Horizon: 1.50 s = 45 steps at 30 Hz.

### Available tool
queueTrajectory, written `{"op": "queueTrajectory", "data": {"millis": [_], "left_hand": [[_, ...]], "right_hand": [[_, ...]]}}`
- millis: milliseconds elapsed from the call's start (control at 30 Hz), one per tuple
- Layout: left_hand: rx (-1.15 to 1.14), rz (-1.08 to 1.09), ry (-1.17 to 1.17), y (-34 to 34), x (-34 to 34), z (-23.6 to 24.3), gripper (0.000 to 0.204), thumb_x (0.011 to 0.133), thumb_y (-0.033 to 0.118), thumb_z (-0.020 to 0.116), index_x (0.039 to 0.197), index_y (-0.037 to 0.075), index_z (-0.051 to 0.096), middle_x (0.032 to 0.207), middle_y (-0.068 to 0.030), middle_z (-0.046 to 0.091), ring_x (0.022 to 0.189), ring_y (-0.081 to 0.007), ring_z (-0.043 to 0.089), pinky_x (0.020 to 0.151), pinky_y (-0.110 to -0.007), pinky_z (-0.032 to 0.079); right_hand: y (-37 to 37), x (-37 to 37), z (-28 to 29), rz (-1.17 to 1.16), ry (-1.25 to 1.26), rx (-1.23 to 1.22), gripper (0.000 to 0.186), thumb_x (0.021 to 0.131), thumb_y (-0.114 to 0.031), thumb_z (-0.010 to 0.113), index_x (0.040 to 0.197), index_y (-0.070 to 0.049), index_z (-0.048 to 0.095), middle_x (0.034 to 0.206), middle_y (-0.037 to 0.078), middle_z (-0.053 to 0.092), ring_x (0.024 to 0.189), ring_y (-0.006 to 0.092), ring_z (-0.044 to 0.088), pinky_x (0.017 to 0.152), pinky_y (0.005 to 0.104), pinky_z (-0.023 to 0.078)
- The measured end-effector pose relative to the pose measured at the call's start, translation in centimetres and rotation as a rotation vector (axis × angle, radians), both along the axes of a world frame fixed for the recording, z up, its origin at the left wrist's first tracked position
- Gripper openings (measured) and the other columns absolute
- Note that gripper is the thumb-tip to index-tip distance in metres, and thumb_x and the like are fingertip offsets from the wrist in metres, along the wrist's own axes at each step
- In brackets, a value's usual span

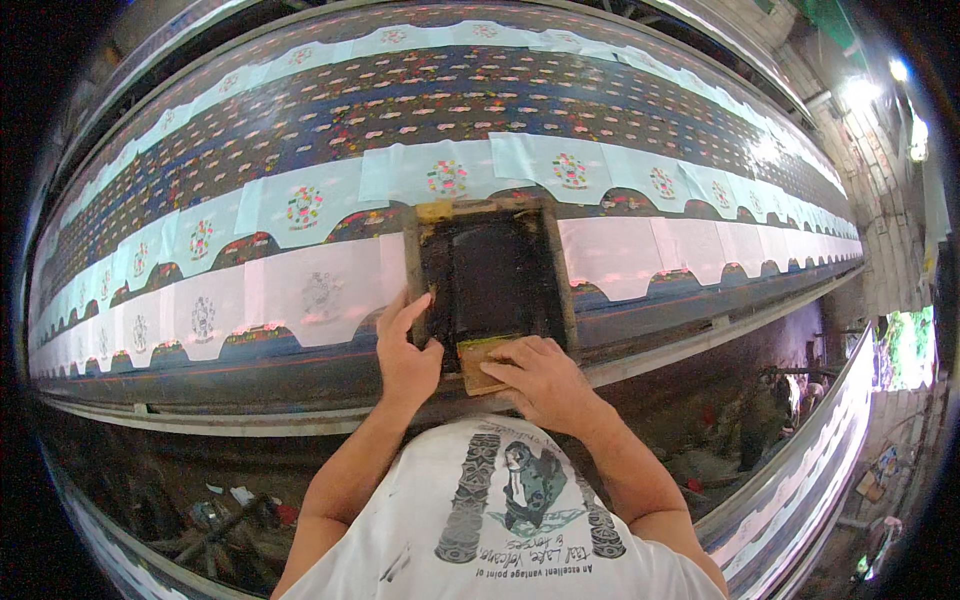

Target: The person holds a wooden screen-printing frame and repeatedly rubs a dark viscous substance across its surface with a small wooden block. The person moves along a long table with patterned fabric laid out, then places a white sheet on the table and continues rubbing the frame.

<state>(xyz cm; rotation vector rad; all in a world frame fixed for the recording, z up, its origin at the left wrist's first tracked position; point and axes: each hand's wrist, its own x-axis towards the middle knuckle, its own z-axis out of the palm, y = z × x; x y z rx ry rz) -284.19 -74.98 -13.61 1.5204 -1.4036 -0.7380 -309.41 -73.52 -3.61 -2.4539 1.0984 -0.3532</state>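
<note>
A dark screen printing frame (412,262) with wooden sides lies across the row of pink fabric pieces, directly in front of me. Its mesh (505,265) looks black and wet, hiding the cloth beneath. My left hand (405,350) grips the frame's lower left side, thumb and forefinger on the edge. A wooden squeegee (484,366) rests at the frame's near end, tilted toward me. Around its right part my right hand (540,378) is closed. Left of the frame, a pink fabric piece (322,300) bears a faint grey print; those on the right look plain.
Overlapping light-blue fabric pieces (520,160) with colourful printed emblems run along the long printing table (400,130). A metal rail (690,345) edges its near side. Another table (800,480) stands at the lower right. Bright lamps (862,92) hang at the far right.
</note>
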Motion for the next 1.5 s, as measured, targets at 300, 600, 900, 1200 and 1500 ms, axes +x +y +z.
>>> {"op": "queueTrajectory", "data": {"millis": [300,600,900,1200,1500], "left_hand": [[-0.073,0.045,0.161,-0.8,-6.6,0.8,0.043,0.076,-0.012,0.070,0.114,0.004,0.081,0.160,-0.0259,0.060,0.150,-0.0399,0.057,0.129,-0.048,0.037],[-0.110,0.028,0.232,-2.7,-22.5,0.0,0.044,0.076,-0.018,0.068,0.112,0.004,0.079,0.167,-0.0253,0.057,0.155,-0.0396,0.053,0.127,-0.045,0.039],[-0.014,0.051,0.215,-3.5,-27.4,0.0,0.039,0.079,-0.014,0.070,0.110,0.008,0.079,0.169,-0.0244,0.055,0.156,-0.0387,0.051,0.130,-0.048,0.036],[0.012,0.061,0.206,-3.7,-28.1,-0.9,0.042,0.078,-0.011,0.073,0.115,0.007,0.079,0.167,-0.0258,0.056,0.156,-0.0403,0.052,0.130,-0.047,0.037],[0.021,0.042,0.433,-3.7,-27.2,-2.4,0.045,0.087,-0.009,0.074,0.128,0.007,0.077,0.165,-0.0247,0.058,0.151,-0.0374,0.058,0.125,-0.046,0.044]], "right_hand": [[2.0,-11.7,-4.2,-0.643,-0.541,0.061,0.039,0.100,-0.009,0.080,0.138,-0.006,0.074,0.145,0.019,0.070,0.137,0.0408,0.065,0.119,0.0493,0.049],[0.5,-26.9,-4.8,-0.602,-0.409,-0.029,0.040,0.097,-0.008,0.082,0.136,-0.006,0.076,0.147,0.018,0.069,0.141,0.0413,0.061,0.122,0.0520,0.047],[-1.6,-27.5,-1.6,-0.033,-0.083,-0.173,0.054,0.087,-0.016,0.086,0.139,-0.010,0.073,0.142,0.016,0.066,0.136,0.0411,0.063,0.113,0.0562,0.051],[-7.2,-27.3,2.6,0.118,0.122,0.018,0.057,0.085,0.001,0.071,0.140,-0.010,0.074,0.126,0.015,0.075,0.119,0.0372,0.071,0.104,0.0501,0.057],[-21.6,-25.4,1.6,0.137,-0.015,0.056,0.058,0.086,0.009,0.056,0.130,-0.017,0.082,0.121,0.017,0.078,0.122,0.0421,0.070,0.112,0.0522,0.055]]}}
